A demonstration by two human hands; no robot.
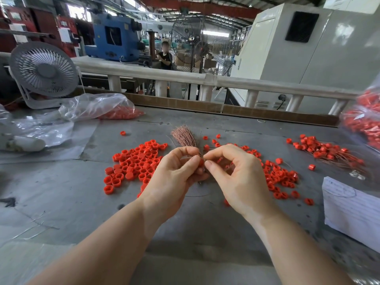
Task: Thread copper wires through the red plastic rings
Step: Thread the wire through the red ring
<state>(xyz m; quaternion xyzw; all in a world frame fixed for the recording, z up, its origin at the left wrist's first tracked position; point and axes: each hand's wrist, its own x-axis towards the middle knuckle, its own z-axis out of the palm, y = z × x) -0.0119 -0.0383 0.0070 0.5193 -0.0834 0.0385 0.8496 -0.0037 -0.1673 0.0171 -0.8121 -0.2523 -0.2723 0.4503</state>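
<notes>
i see my left hand (176, 169) curled around a bundle of copper wires (183, 136), whose frayed ends fan out on the far side of the fist. a single red ring (201, 162) sits pinched between that hand's thumb and fingers, right where the two hands meet. my right hand (234, 171) has thumb and forefinger pressed together at the ring; whatever strand they pinch is too fine for me to make out, and the other fingers are loosely bent. both hands hover over the grey counter (61, 192), near the middle.

left of the hands lies a dense heap of loose red rings (133, 163); another scatter of rings (281, 177) lies to the right, partly behind my right hand. farther right, a pile of rings with wires already through them (327, 153) lies on the counter. at the far left a clear plastic bag (98, 106) holds more red pieces, with a grey desk fan (44, 69) behind it. a second bag of red rings (364, 118) is at the right edge, and a stack of white paper (353, 210) lies near right.
</notes>
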